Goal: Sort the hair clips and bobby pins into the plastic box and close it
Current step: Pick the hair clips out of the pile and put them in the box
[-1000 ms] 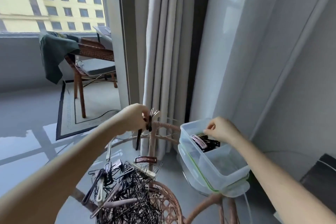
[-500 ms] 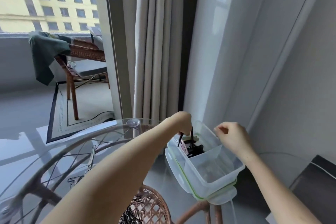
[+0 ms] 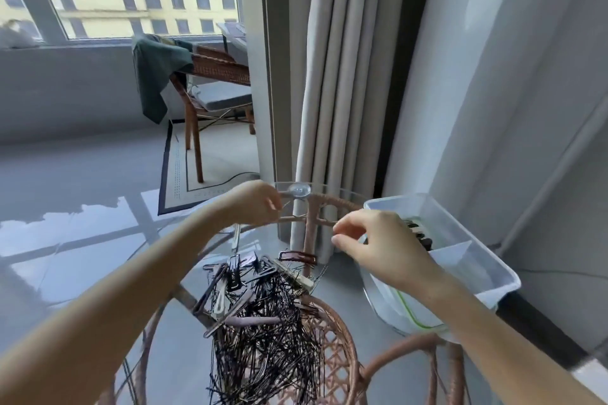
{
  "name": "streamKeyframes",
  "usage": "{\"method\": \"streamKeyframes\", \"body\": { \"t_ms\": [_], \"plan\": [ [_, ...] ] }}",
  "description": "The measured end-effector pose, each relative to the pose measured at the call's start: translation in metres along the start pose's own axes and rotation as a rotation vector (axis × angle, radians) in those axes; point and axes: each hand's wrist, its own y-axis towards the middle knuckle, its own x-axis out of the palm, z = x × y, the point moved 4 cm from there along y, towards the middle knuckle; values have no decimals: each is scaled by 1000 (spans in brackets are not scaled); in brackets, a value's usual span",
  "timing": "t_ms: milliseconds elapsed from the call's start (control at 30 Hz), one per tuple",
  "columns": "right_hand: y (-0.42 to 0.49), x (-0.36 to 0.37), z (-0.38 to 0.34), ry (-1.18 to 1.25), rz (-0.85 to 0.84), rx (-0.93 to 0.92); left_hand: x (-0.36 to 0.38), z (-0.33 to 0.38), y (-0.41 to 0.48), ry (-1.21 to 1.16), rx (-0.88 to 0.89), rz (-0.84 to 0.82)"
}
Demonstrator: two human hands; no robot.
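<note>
Currently the plastic box [image 3: 473, 260] stands open at the right edge of the glass table [image 3: 98, 240], dark clips in its far compartment. A pile of bobby pins and hair clips [image 3: 263, 309] lies centre-table. The left hand [image 3: 255, 204] and right hand [image 3: 378, 240] hover above, fingers curled (contents indiscernible).

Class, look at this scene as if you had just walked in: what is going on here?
A person is sorting hair accessories at a glass-topped wicker table. A heap of bobby pins and hair clips is still unsorted. The left hand and right hand hover above it, fingers pinched; what they hold is unclear. The plastic box is open, with some dark clips inside.
</note>
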Motion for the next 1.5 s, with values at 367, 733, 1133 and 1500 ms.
{"method": "streamKeyframes", "body": {
  "t_ms": [367, 733, 1133, 1500],
  "plan": [
    [49, 110, 12, -143, -483, 205, 52, -86, -49, -5, -206, -27],
    [42, 113, 7, 11, -477, 318, 57, -98, -42, -140, -354, -57],
    [27, 101, 8, 344, -550, 376, 29, -92, -53, -534, -365, 48],
    [24, 60, 21, 610, -326, 417, -16, -46, -54, -643, -227, 146]
  ]
}}
